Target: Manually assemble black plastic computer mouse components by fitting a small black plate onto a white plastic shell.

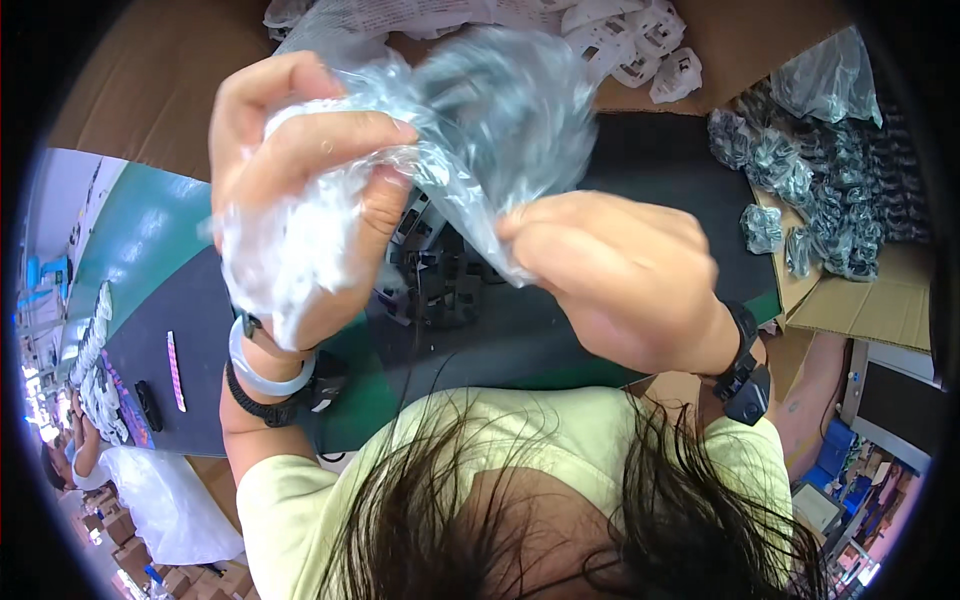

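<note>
Raised over the table, my left hand (320, 140) is closed round one side of a clear plastic bag (510, 110). In the same palm sits a crumpled whitish bundle (300, 240), too smeared by motion to name. My right hand (630, 270) pinches the bag's lower right edge, fingers pressed together. Between both hands the film is stretched and twisted, and its upper part is blurred; I cannot tell whether anything is inside. Below the bag, several dark plastic parts (440, 290) lie on the black mat (650, 160), partly hidden by my left hand.
A cardboard box (120, 100) with white plastic shells (630, 40) stands at the far side. To the right, another carton (870, 310) bears many bagged dark parts (840, 200). A pink-white strip (176, 370) and a black tool (148, 405) lie left. Another person (85, 445) is at far left.
</note>
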